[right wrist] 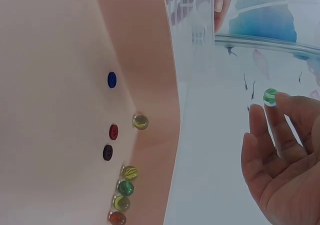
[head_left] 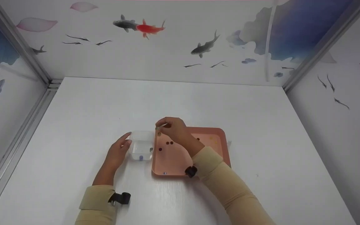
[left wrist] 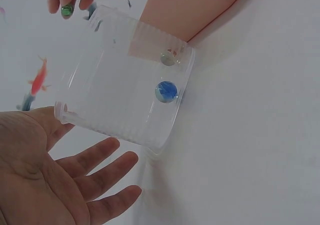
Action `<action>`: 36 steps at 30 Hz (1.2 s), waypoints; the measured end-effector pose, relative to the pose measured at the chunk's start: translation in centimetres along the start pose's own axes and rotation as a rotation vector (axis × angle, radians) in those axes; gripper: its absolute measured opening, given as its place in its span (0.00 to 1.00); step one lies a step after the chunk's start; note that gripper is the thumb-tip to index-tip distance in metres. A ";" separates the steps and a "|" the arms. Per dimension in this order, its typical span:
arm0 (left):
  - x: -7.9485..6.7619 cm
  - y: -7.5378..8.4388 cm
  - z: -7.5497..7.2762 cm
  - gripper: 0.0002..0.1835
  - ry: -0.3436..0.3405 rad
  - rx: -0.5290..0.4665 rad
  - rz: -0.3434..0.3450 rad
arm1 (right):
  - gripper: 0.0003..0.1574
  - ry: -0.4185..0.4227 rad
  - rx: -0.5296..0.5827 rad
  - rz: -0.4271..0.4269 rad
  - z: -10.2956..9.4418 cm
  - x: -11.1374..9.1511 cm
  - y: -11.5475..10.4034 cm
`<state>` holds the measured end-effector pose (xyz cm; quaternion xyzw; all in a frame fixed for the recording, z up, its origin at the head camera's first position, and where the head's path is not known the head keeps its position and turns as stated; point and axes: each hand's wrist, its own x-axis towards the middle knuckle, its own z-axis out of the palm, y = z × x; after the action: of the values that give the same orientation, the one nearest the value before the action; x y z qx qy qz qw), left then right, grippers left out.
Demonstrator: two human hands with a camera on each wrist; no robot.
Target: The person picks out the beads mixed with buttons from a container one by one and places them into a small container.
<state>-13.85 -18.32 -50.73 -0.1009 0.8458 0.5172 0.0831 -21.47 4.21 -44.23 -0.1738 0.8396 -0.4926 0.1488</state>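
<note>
My right hand (head_left: 174,128) pinches a green glass marble (right wrist: 270,97) between thumb and fingertip, above the far left corner of the salmon-pink tray (head_left: 173,176). Left of the tray stands a clear plastic box (head_left: 142,136). Against its left side, my left hand (head_left: 118,152) touches the rim; three fingers (left wrist: 107,180) extend loosely beside the wall. Inside the box lie a blue-and-white marble (left wrist: 166,91) and a paler marble (left wrist: 168,58). In the right wrist view, the tray holds a blue button (right wrist: 112,80), a red button (right wrist: 114,132), a dark button (right wrist: 107,152) and several marbles (right wrist: 125,187).
A white table (head_left: 173,100) carries the tray and box. Printed panels with fish (head_left: 150,29) enclose it at the back and both sides. Yellowish pieces (head_left: 213,139) lie at the tray's far right, and a small bluish piece (head_left: 165,173) near its front edge.
</note>
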 end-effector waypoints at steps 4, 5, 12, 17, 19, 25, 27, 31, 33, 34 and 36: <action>0.0 0.0 -0.1 0.26 -0.003 -0.010 -0.012 | 0.11 -0.024 0.004 0.003 0.5 0.0 -0.3; 0.0 0.0 -0.1 0.27 -0.004 -0.007 -0.016 | 0.11 -0.031 -0.003 0.001 0.6 0.0 -0.4; 0.1 0.1 0.0 0.27 -0.007 0.005 -0.044 | 0.10 -0.067 -0.066 -0.046 1.4 -0.2 -0.8; 0.1 0.1 0.0 0.26 -0.005 -0.004 -0.054 | 0.10 -0.090 -0.123 -0.046 1.9 0.0 -0.8; 0.2 0.1 0.0 0.26 -0.005 -0.009 -0.054 | 0.11 -0.101 -0.148 -0.037 2.0 0.0 -0.9; 0.1 0.1 0.0 0.26 -0.008 -0.008 -0.061 | 0.11 -0.129 -0.219 -0.055 2.2 -0.2 -1.0; 0.1 0.1 0.0 0.26 -0.008 -0.003 -0.061 | 0.11 -0.140 -0.256 -0.075 2.3 -0.3 -1.0; 0.1 0.0 -0.1 0.27 -0.008 -0.004 -0.049 | 0.13 -0.159 -0.319 -0.093 2.6 -0.4 -1.2; 0.1 0.0 -0.1 0.27 -0.010 -0.006 -0.045 | 0.14 -0.167 -0.337 -0.103 2.8 -0.4 -1.3; 0.1 0.0 -0.1 0.27 -0.010 -0.008 -0.040 | 0.14 -0.171 -0.341 -0.110 2.9 -0.4 -1.3; 0.1 0.0 -0.1 0.27 -0.012 -0.012 -0.038 | 0.14 -0.178 -0.356 -0.141 3.0 -0.4 -1.3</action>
<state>-13.94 -18.42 -50.68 -0.1143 0.8401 0.5212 0.0970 -19.66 1.47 -44.46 -0.2987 0.8826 -0.3287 0.1545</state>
